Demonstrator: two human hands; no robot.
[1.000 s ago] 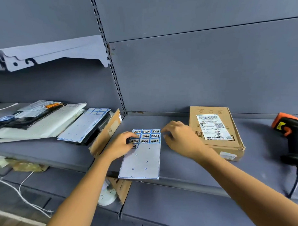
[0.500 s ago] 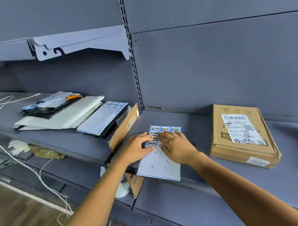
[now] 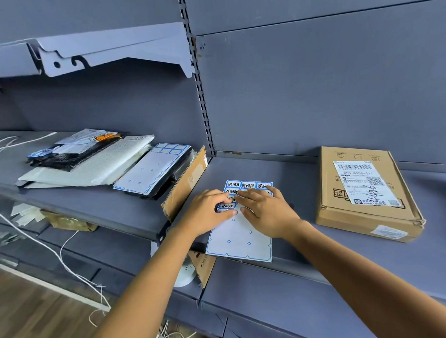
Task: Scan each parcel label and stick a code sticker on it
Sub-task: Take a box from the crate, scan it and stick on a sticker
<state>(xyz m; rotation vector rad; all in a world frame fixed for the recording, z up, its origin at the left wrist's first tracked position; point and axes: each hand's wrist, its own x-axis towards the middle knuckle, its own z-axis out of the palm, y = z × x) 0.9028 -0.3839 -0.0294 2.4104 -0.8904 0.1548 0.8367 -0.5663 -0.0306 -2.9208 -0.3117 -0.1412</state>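
Lengthways front-to-back: sticker sheet (image 3: pixel 240 234).

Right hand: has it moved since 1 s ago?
Yes. The right hand moved left, away from the cardboard box, from the right edge of the sticker sheet onto its printed rows.

Looks like a parcel depot or shop storeroom: grey metal retail shelving (image 3: pixel 303 178) hangs off a slotted grey steel upright (image 3: pixel 201 93). Left of that upright, stacked white and black plastic mailer bags (image 3: pixel 95 168); right of it, a label-bearing brown cardboard box (image 3: pixel 367 194).
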